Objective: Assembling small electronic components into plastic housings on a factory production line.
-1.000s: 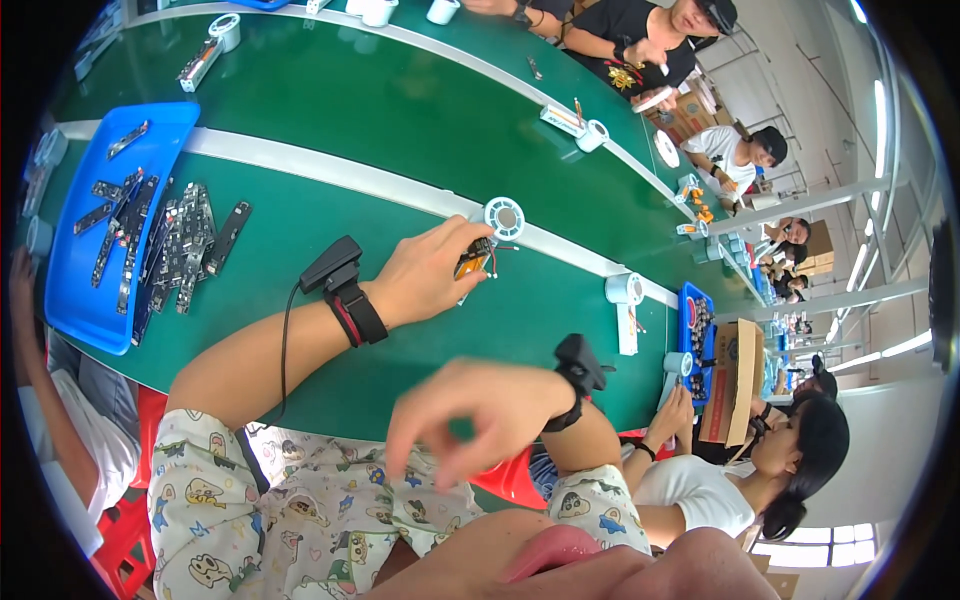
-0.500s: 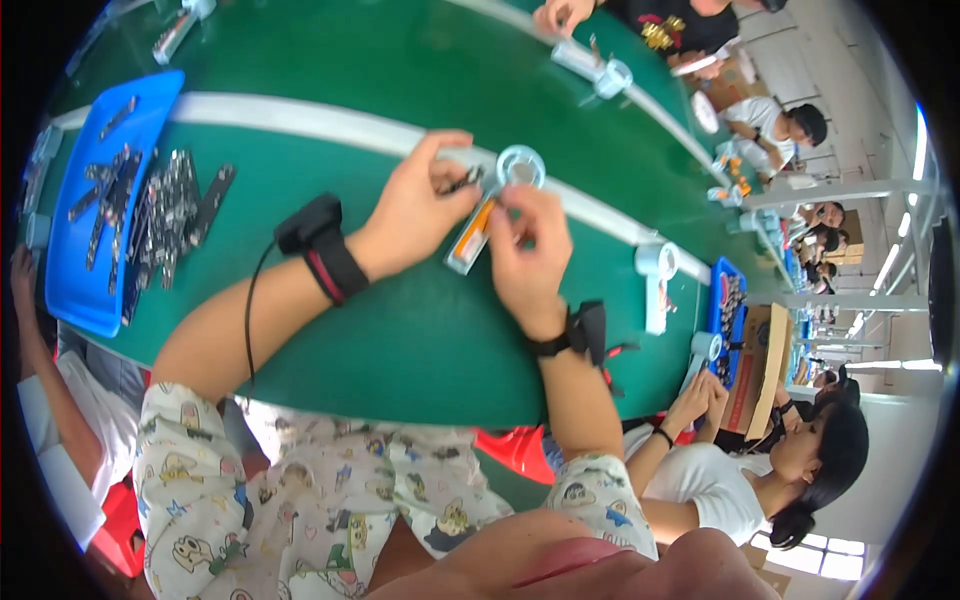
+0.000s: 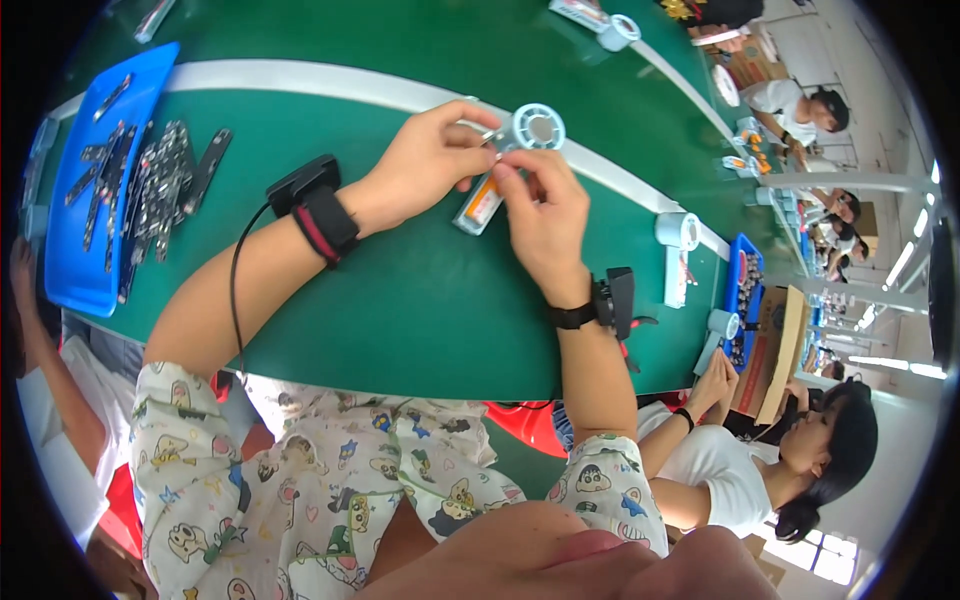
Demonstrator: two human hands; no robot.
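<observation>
A light-blue handheld fan body [image 3: 540,127] lies on the green table, its round head away from me. Its opened handle [image 3: 480,207] slants toward me, with an orange and white piece inside. My left hand [image 3: 432,152] is closed in a pinch at the neck of the fan, from the left. From the other side my right hand [image 3: 548,205] pinches at the same spot, fingertips nearly meeting the left ones. What lies between the fingers is too small and covered to name.
At the left stands a blue tray [image 3: 75,270] of dark strip-like parts, with a pile of similar parts [image 3: 165,185] beside it. Another fan body [image 3: 677,250] and red-handled pliers [image 3: 632,340] lie to the right. A co-worker [image 3: 730,470] sits there, near a cardboard box [image 3: 775,350].
Both hands have come closer together at the fan's neck. The dark piece seen at my left fingers is now mostly hidden. The whole view has shifted slightly.
</observation>
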